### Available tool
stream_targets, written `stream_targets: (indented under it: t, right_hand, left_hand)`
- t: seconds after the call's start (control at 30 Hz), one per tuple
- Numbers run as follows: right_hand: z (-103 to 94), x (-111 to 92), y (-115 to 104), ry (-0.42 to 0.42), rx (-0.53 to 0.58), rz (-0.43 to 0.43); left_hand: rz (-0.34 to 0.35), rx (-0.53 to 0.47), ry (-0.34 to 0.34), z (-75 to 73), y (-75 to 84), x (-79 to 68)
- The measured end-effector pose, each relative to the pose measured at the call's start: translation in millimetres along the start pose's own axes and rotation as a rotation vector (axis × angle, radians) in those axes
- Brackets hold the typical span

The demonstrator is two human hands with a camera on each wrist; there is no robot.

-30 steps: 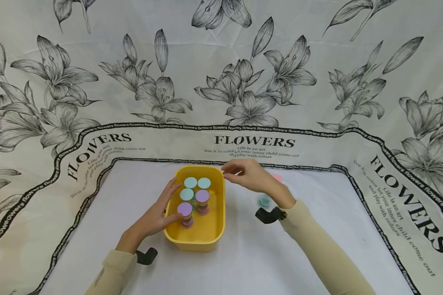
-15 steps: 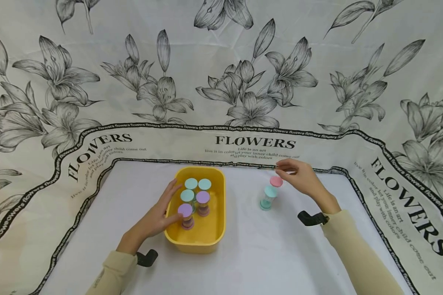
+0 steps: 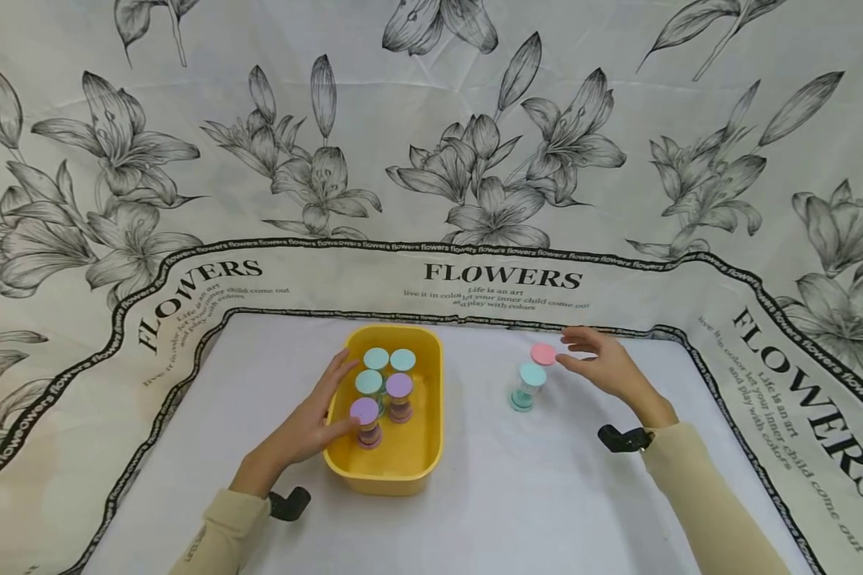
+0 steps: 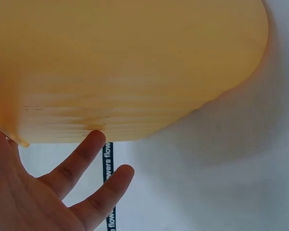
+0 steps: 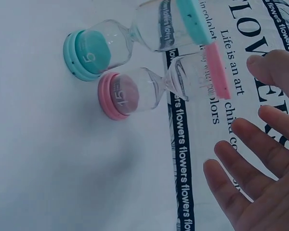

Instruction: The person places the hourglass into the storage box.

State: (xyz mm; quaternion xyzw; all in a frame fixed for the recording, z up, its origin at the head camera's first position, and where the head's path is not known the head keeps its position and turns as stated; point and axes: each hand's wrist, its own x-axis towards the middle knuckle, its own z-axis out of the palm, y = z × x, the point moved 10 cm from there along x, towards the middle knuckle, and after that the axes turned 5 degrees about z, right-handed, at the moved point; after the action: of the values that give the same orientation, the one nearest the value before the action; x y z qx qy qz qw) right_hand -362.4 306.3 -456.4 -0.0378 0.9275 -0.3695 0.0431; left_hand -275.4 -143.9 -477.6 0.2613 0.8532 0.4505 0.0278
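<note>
My left hand (image 3: pixel 309 419) holds the left side of a yellow plastic bin (image 3: pixel 431 447), thumb over the rim and fingertips against the outer wall (image 4: pixel 135 86). Inside the bin stand three teal-capped hourglasses (image 3: pixel 376 358) and two purple-capped ones (image 3: pixel 364 412), the nearer purple cap right by the thumb. Farther right, a teal hourglass (image 3: pixel 532 375) marked 5 stands upright in front of a pink hourglass (image 3: pixel 543 354) marked 15. Just right of the pink cap is my right hand (image 3: pixel 607 366), its fingers spread, holding nothing; in its wrist view a gap separates the fingertips (image 5: pixel 216 168) from the pink cap (image 5: pixel 217 71).
White cloth (image 3: pixel 475 495) covers the table. Behind it rises a curtain (image 3: pixel 503 216) printed with black lilies and lettering, close beyond the two hourglasses. Each wrist carries a black camera mount (image 3: pixel 622 439).
My right hand has swung from the bin's far right corner across to the right side of the pink hourglass, dropping lower and spreading its fingers. The left hand stays at the bin.
</note>
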Motion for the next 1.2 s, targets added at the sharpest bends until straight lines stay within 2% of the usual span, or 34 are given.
stream_targets:
  t: [0.3, 0.7, 1.2]
  right_hand:
    - [17.1, 0.2, 3.9, -0.052, 0.032, -0.015]
    - [28.8, 6.7, 2.4, -0.111, -0.009, 0.001]
    - [7.5, 15.6, -1.6, -0.05, -0.09, 0.002]
  left_hand:
    - [0.024, 0.012, -0.014, 0.8, 3.4, 4.5]
    - [0.019, 0.011, -0.008, 1.1, 5.4, 3.0]
    - [0.001, 0.031, -0.005, -1.0, 5.0, 0.9]
